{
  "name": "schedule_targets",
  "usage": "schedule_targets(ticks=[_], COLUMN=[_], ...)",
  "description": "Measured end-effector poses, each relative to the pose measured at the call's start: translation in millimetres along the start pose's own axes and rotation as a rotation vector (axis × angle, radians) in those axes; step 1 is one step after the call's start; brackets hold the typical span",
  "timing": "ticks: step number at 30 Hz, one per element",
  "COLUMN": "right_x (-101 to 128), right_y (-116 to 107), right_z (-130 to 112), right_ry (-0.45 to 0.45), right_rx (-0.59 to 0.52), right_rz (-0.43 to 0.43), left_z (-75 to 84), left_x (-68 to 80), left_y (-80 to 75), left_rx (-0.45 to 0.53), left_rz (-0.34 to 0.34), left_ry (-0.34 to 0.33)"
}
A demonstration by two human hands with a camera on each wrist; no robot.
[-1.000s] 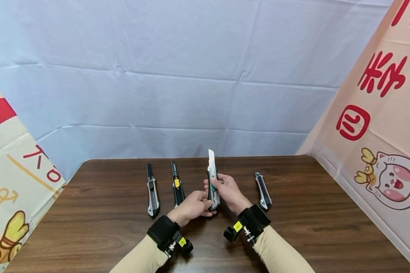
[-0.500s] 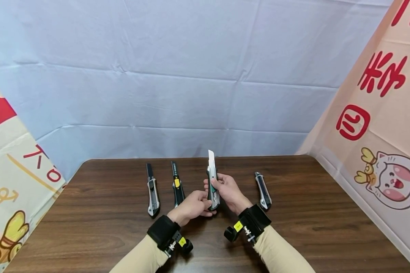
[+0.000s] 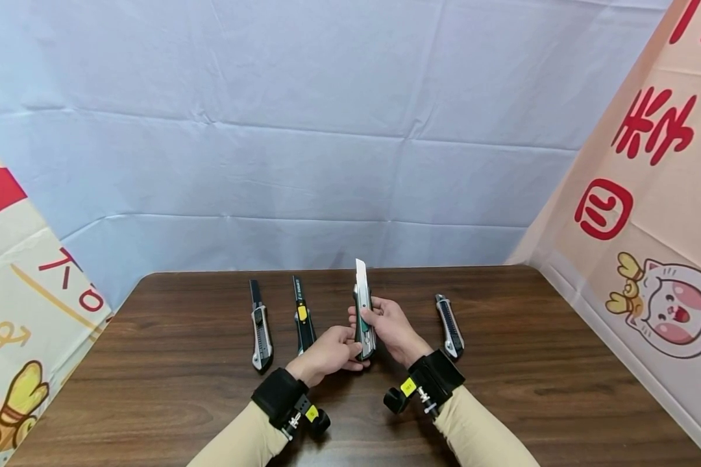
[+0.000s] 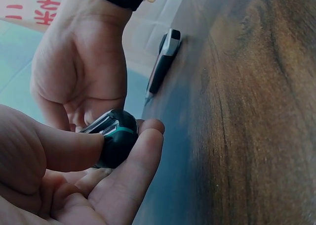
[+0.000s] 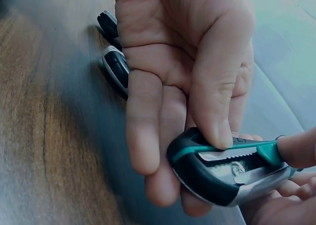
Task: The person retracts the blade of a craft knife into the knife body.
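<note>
A utility knife (image 3: 363, 324) with a black, silver and green body is held up between both hands, its bright blade (image 3: 361, 275) extended and pointing away. My left hand (image 3: 330, 353) pinches the rear end between thumb and fingers; the left wrist view shows its thumb (image 4: 74, 148) on the dark butt. My right hand (image 3: 394, 329) grips the body from the right. In the right wrist view, its thumb (image 5: 298, 148) presses on the green slider (image 5: 269, 153). The knife's front is hidden in both wrist views.
Two utility knives lie to the left: a silver-and-black one (image 3: 262, 337) and a dark one with a yellow slider (image 3: 305, 327), partly behind the left hand. Another knife (image 3: 450, 327) lies right of the right hand. All rest on a brown wooden table (image 3: 152, 363).
The blade of the held utility knife has drawn back slightly toward the body. The right thumb has shifted a little toward the person. The left hand stays in place.
</note>
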State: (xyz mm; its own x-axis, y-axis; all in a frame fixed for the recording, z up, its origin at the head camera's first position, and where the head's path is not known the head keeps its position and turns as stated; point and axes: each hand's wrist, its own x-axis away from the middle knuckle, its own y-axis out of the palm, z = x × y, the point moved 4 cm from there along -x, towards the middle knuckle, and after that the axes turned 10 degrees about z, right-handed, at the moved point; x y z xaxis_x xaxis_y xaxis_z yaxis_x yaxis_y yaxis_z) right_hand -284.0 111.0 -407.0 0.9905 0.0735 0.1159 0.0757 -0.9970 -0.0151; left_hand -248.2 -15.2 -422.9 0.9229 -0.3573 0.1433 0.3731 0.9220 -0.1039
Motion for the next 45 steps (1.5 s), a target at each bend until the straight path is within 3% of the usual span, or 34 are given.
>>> schedule_targets(ticks=[17,31,38,45], right_x=[-0.2,-4.3,-1.9,-0.6], right_y=[-0.7,-5.0,-6.1,-5.4], right_z=[-0.4,-11.8,-4.4,-3.6], right_ry=[-0.001,-0.001,0.009,-0.003], right_rx=[0.002,-0.028,-0.017,0.001], right_rz=[-0.034,-0.056,-0.075,-0.010], left_z=[0.2,1.3,-0.1,0.4], left_x=[0.4,4.5,4.3,4.1], left_y=[-0.5,0.7,0.8,2.9], left_rx=[0.002,0.105,0.106,0.104], left_rz=[0.001,-0.024,-0.019,-0.011], left_ry=[-0.008,-0.042,-0.015,-0.042])
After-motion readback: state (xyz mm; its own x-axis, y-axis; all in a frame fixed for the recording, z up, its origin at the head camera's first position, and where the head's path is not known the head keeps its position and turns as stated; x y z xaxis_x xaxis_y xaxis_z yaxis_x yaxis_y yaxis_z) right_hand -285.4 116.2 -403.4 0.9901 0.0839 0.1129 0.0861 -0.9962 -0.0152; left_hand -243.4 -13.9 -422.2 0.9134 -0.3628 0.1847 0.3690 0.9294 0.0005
